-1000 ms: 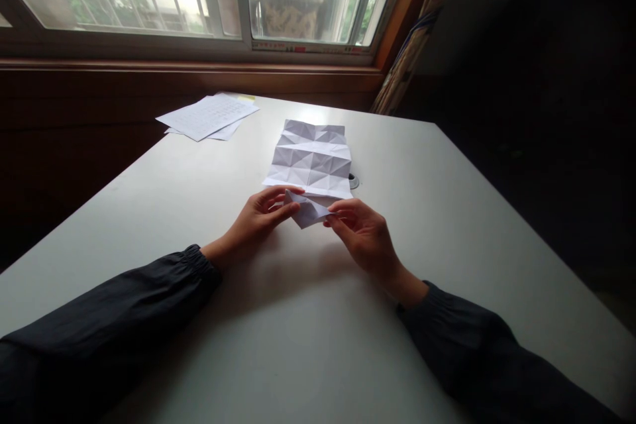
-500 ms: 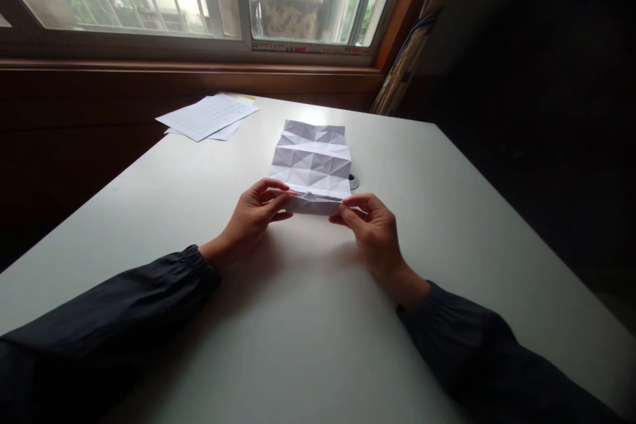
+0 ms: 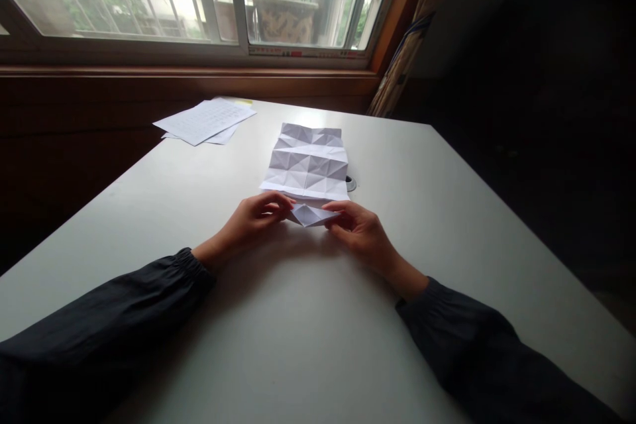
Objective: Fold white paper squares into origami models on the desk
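Observation:
A creased white sheet of paper [image 3: 308,164] lies on the white table [image 3: 298,331], marked with a grid of straight and diagonal folds. Its near edge is bent up into a small pointed flap with a diamond-shaped facet in the middle. At the left end of this flap, my left hand [image 3: 256,218] pinches the paper between thumb and fingers. My right hand [image 3: 360,228] grips the right end the same way. The undersides of the fold and some fingertips are hidden.
Several written sheets [image 3: 203,120] lie stacked at the table's far left corner. A round grommet [image 3: 352,183] shows beside the paper's right edge. Beyond the table are a window [image 3: 298,6] with potted plants outside and a gathered curtain [image 3: 397,66].
The near strip of the paper has turned toward me, and its middle now forms a diamond-shaped point. Both hands have shifted slightly nearer, with the right hand closer to the left.

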A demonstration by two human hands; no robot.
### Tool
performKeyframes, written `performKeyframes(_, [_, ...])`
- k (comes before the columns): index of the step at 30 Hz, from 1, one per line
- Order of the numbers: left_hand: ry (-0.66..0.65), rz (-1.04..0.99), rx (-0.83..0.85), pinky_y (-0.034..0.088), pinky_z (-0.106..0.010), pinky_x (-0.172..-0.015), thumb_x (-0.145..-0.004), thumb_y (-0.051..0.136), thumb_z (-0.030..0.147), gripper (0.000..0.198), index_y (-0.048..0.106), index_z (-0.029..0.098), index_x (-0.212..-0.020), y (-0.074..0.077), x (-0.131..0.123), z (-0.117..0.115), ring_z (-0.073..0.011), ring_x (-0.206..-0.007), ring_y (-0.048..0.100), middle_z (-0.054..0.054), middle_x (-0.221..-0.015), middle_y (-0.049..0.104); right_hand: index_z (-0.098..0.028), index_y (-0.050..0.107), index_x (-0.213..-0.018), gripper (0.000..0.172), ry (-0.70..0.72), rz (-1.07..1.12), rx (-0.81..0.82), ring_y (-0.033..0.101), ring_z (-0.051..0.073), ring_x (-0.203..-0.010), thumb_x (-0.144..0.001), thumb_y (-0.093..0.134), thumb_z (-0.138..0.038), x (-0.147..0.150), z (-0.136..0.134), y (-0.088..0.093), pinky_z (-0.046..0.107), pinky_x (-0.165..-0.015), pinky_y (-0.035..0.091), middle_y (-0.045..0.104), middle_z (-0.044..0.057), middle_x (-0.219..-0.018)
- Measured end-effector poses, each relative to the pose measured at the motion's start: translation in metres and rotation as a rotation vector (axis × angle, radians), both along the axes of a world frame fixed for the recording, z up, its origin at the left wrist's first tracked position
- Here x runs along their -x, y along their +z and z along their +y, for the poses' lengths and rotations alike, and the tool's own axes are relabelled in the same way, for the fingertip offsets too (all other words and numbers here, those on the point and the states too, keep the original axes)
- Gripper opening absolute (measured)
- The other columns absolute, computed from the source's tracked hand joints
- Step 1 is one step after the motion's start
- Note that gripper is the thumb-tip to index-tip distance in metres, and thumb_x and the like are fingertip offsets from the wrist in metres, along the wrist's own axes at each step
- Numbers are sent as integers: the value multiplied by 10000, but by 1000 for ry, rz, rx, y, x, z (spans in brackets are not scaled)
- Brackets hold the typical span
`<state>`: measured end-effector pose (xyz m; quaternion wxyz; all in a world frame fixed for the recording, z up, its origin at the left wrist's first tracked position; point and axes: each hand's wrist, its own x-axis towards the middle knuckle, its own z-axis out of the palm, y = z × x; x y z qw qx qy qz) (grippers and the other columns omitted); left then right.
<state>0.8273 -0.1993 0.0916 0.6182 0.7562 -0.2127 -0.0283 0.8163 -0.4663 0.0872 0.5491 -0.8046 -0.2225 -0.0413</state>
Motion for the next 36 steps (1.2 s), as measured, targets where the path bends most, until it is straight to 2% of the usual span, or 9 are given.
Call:
performKeyframes(4, [7, 58, 42, 576, -340, -873, -911, 684, 420, 281, 690, 164, -1026, -2, 0, 0, -238, -1014, 702, -123, -1155, 709, -203, 724, -1013, 170, 73, -90, 104, 706, 194, -810, -847, 710, -239, -2, -2, 0, 328, -755, 592, 728, 57, -970])
performKeyframes(9, [-6, 113, 50, 559, -285, -806, -909, 690, 439, 357, 661, 175, -1147, -1, -1, -1, -186, -898, 691, -79, -1000, 695, -203, 718, -947, 93, 83, -108, 158, 654, 162, -717, -859, 712, -233, -1, -5, 0, 280, -660, 538, 707, 26, -855])
performKeyframes(14, [-38, 90, 22, 543, -269, -774, -905, 695, 440, 362, 659, 164, -1137, 0, 0, -1, -172, -871, 690, -92, -1061, 696, -189, 720, -923, 56, 175, -175, 204, 626, 145, -702, -892, 689, -222, -1, -5, 4, 255, -635, 504, 689, 39, -852])
performKeyframes(20, [-22, 6, 29, 558, -315, -863, -909, 700, 384, 278, 665, 161, -1070, -2, 2, -3, -187, -919, 705, -102, -1147, 709, -199, 714, -943, 61, 214, -234, 261, 653, 159, -764, -921, 658, -197, -3, -6, 6, 266, -680, 521, 690, 55, -916])
performKeyframes(25, [1, -20, 29, 570, -348, -918, -921, 683, 365, 233, 651, 152, -1012, 0, 5, -5, -205, -972, 713, -105, -1175, 702, -195, 695, -956, 64, 215, -245, 236, 655, 164, -780, -913, 652, -174, -2, -8, 4, 277, -687, 529, 685, 56, -928])
performKeyframes(28, [7, -6, 54, 566, -371, -969, -925, 676, 362, 272, 628, 169, -1111, 0, 6, -5, -229, -1081, 695, -113, -1261, 664, -201, 685, -984, 77, 139, -299, 200, 660, 165, -784, -941, 624, -183, -1, -9, 6, 286, -695, 545, 697, 56, -937])
performKeyframes(32, [127, 36, 50, 555, -400, -993, -908, 690, 348, 500, 484, 242, -1352, -2, 5, -3, -237, -1177, 656, -118, -1390, 587, -215, 692, -985, 62, -10, -458, 197, 692, 175, -821, -950, 642, -215, -9, -25, 16, 310, -751, 577, 721, 58, -981])
performKeyframes(34, [165, 63, 10, 568, -397, -949, -909, 679, 350, 517, 462, 247, -1366, -4, 5, -2, -227, -1116, 679, -121, -1373, 596, -220, 701, -1007, 84, -194, -533, 233, 697, 173, -785, -941, 663, -254, -21, -49, 20, 319, -750, 582, 729, 56, -992])
performKeyframes(36, [151, 62, -39, 576, -376, -902, -912, 665, 347, 469, 495, 235, -1335, -4, 5, -4, -217, -1053, 695, -116, -1309, 634, -212, 710, -1012, 124, -439, -592, 331, 695, 181, -749, -933, 670, -298, -39, -84, 17, 324, -743, 571, 729, 52, -922])
